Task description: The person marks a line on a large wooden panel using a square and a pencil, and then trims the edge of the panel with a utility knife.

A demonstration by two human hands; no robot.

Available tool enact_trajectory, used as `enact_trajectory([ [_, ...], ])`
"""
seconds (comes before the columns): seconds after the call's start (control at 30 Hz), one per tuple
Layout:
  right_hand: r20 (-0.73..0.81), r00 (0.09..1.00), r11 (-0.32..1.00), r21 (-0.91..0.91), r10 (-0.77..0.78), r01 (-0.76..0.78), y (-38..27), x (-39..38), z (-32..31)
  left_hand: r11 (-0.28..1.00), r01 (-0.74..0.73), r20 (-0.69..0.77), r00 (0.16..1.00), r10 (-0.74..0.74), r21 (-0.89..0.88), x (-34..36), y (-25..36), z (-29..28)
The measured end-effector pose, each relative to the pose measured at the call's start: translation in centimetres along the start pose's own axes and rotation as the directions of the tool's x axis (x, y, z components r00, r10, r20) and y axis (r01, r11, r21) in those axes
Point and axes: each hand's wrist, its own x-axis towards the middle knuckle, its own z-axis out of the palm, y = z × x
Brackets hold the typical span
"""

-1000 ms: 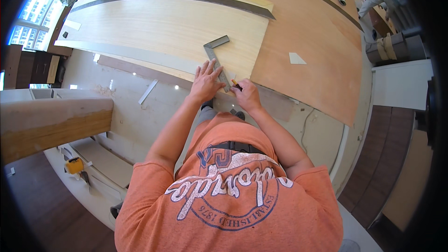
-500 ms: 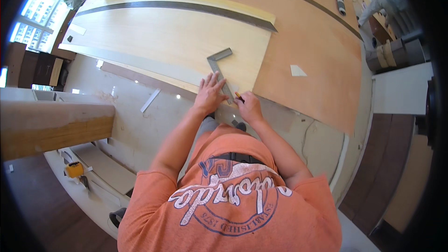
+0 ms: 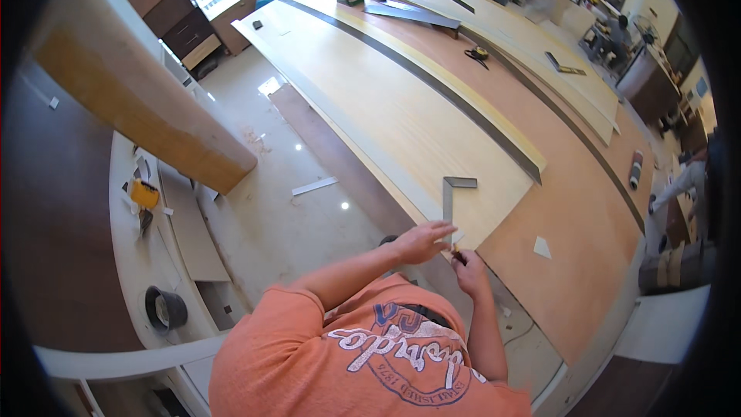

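A grey metal try square (image 3: 449, 205) lies on the pale wooden panel (image 3: 386, 123) near its front corner, the short arm pointing right. My left hand (image 3: 421, 243) is over the lower end of its long blade, fingers stretched out; whether they press on it I cannot tell. Just to the right, my right hand (image 3: 471, 274) is closed around a small orange-and-dark tool (image 3: 458, 254), its tip close to the panel's edge. What kind of tool this is stays partly hidden by the fingers. A small white piece (image 3: 457, 238) shows by my left fingertips.
A dark strip (image 3: 432, 81) runs along the panel. On the reddish board are a white scrap (image 3: 543, 247), a tape measure (image 3: 478, 54) and a dark roll (image 3: 635, 170). A thick column (image 3: 193, 131) rises at left, near a black bucket (image 3: 166, 309). Other people are farther back.
The view has swung, bringing more of the far room in. My left hand, earlier spread on the square's blade, now lies across its lower end. My right hand keeps the small tool.
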Motion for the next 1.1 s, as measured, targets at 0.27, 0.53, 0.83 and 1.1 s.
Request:
enact_trajectory([
  [0.27, 0.520, 0.850, 0.996, -0.059, 0.083, -0.061, -8.1, 0.5, 0.1, 0.992, 0.080, 0.058, 0.996, -0.074, -0.095, -6.0, -1.7, -2.2],
  [0.53, 0.331, 0.934, 0.990, -0.085, 0.132, -0.110, -11.6, 3.3, 2.1, 0.958, 0.285, 0.262, 0.923, -0.282, 0.029, -6.8, -5.2, -9.8],
  [0.83, 0.250, 0.968, 0.957, -0.282, 0.011, 0.062, -16.9, 8.3, 13.1, 0.872, 0.460, 0.306, 0.865, -0.398, -0.167, -13.8, -13.0, -16.4],
  [1.1, 0.290, 0.954, 0.946, -0.323, 0.072, 0.027, -23.4, 10.8, 19.2, 0.766, 0.524, 0.230, 0.851, -0.472, -0.373, -18.1, -19.1, -21.6],
])
